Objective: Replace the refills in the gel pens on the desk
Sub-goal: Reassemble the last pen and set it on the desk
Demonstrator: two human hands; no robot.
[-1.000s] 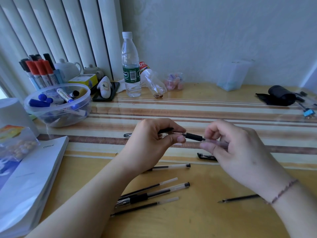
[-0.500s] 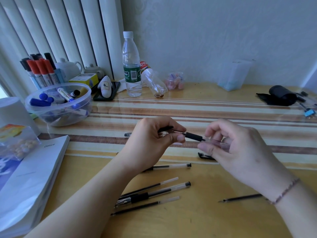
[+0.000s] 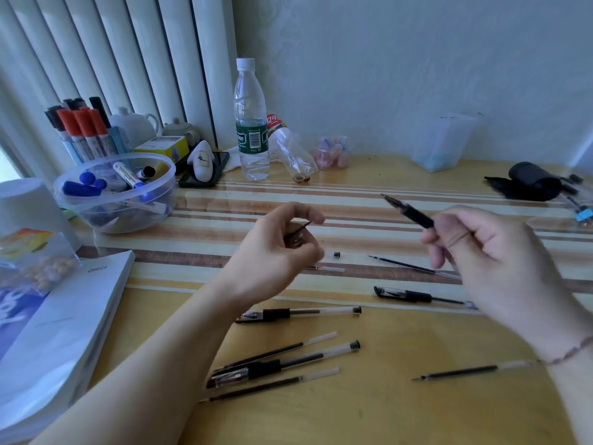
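My right hand (image 3: 491, 261) grips a gel pen (image 3: 414, 215) by its barrel, black grip and tip pointing up and to the left. My left hand (image 3: 276, 252) is closed on a small dark pen part (image 3: 298, 232), mostly hidden by the fingers. The hands are well apart above the striped mat. On the desk lie two whole gel pens (image 3: 301, 313) (image 3: 288, 362), loose refills (image 3: 272, 385) (image 3: 462, 370) (image 3: 404, 266), a black cap on a refill (image 3: 401, 294) and a tiny black end plug (image 3: 336, 254).
A clear bowl of markers (image 3: 115, 194) and a marker stand sit at the back left. A water bottle (image 3: 252, 123) stands at the back centre. A white book (image 3: 64, 332) lies at the left edge, a black pouch (image 3: 529, 181) at the far right.
The hands were together on one pen; they have pulled apart. My right hand carried the pen up and right; my left kept a small dark part.
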